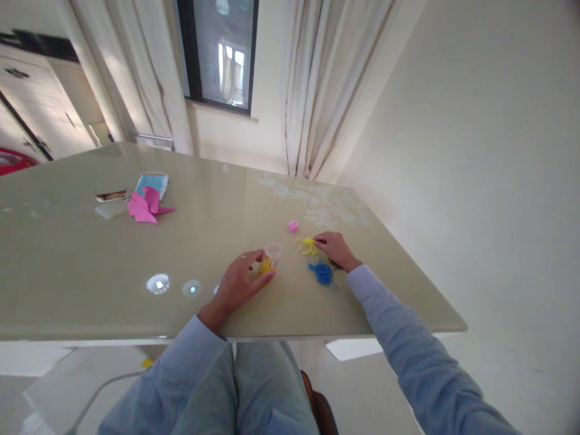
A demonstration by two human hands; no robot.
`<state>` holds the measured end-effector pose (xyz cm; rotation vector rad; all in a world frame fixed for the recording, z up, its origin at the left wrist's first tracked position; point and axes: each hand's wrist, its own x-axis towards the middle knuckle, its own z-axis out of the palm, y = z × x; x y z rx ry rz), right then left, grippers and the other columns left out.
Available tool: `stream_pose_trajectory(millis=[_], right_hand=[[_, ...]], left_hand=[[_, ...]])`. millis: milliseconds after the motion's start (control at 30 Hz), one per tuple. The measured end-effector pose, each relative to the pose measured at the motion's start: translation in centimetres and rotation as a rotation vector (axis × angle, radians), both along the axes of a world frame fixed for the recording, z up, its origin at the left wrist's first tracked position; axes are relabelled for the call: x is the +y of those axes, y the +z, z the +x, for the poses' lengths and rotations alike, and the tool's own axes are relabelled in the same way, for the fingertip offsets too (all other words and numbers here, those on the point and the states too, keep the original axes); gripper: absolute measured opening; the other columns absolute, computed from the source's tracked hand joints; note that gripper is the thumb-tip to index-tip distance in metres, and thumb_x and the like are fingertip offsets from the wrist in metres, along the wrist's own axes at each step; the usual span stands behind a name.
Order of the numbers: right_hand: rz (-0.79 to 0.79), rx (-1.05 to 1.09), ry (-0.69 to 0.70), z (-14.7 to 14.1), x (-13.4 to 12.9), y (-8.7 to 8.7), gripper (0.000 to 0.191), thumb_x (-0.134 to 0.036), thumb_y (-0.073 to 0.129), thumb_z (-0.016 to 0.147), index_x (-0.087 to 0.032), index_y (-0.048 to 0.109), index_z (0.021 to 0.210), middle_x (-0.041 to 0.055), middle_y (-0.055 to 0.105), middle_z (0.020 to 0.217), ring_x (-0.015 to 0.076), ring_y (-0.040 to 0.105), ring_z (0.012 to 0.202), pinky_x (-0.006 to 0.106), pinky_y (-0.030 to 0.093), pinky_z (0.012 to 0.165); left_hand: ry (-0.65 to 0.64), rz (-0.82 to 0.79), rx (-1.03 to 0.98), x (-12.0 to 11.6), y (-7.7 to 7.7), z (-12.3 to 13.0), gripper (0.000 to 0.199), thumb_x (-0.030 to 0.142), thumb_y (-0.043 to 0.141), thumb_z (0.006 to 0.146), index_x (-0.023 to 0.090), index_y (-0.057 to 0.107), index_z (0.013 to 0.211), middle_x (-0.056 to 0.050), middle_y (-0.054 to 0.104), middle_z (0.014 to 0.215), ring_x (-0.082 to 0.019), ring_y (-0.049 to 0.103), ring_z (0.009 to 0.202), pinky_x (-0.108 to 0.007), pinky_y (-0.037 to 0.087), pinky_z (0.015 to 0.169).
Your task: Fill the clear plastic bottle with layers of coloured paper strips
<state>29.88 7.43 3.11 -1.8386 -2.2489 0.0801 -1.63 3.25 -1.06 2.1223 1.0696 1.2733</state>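
A clear jar (273, 255) was at the table (217, 223), its mouth turned up and yellow pieces (264, 266) gathered low inside it. The person's left hand (236, 285) was curled about the jar, thumb on the near side and fingers on the far side, so that the jar sat pinched between them. A ring showed on 1 finger of that hand. Whether the jar stood on the table or was slightly lifted could not be told.

To the right of the jar, a small yellow pile (309, 246) lay loosely spread. The right hand (338, 250) reached to the right edge of this pile, its fingers bent and their tips brought close together; it could not be told whether they pinched a piece. A blue pile (323, 273), larger and denser, lay to the right of the jar and slightly nearer the person, just beside the right wrist. Some dark pieces (335, 264) showed in part by that wrist, also right of the jar. A small round pink object (293, 226) lay beyond the jar and a little to its right.

Well apart from the jar, to its far left, lay a pink crumpled sheet (145, 206), a light blue mask (156, 183) and a narrow packet (111, 196).
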Motion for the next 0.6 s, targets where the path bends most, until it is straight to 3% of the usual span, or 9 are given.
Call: stream_pose_trajectory(millis=[333, 500, 600], right_hand=[[-0.012, 0.108, 0.018, -0.9, 0.2, 0.3, 0.021, -0.019, 0.058, 0.086, -0.016, 0.079, 0.085, 0.0103, 0.078, 0.093, 0.0218, 0.068, 0.091, 0.029, 0.047, 0.088], [-0.035, 0.293, -0.006, -1.0, 0.2, 0.6, 0.019, -0.022, 0.061, 0.082, -0.017, 0.079, 0.083, 0.0092, 0.077, 0.091, 0.0226, 0.068, 0.091, 0.033, 0.049, 0.089], [-0.087, 0.46, -0.044, -0.8, 0.1, 0.5, 0.022, -0.029, 0.063, 0.08, -0.015, 0.08, 0.086, 0.0075, 0.076, 0.08, 0.0219, 0.07, 0.079, 0.033, 0.053, 0.078]], left_hand=[[-0.001, -0.001, 0.003, 0.1, 0.0, 0.0, 0.041, 0.044, 0.07, 0.082, 0.019, 0.065, 0.114, -0.007, 0.074, 0.101, -0.02, 0.068, 0.083, -0.03, 0.055, 0.071], [0.0, 0.021, 0.01, 0.0, 0.0, 0.0, 0.039, 0.042, 0.069, 0.082, 0.019, 0.065, 0.114, -0.006, 0.073, 0.099, -0.019, 0.067, 0.082, -0.03, 0.055, 0.07], [0.006, 0.022, 0.02, 0.0, 0.0, 0.1, 0.038, 0.041, 0.069, 0.083, 0.02, 0.065, 0.114, -0.006, 0.073, 0.098, -0.019, 0.067, 0.081, -0.031, 0.056, 0.071]])
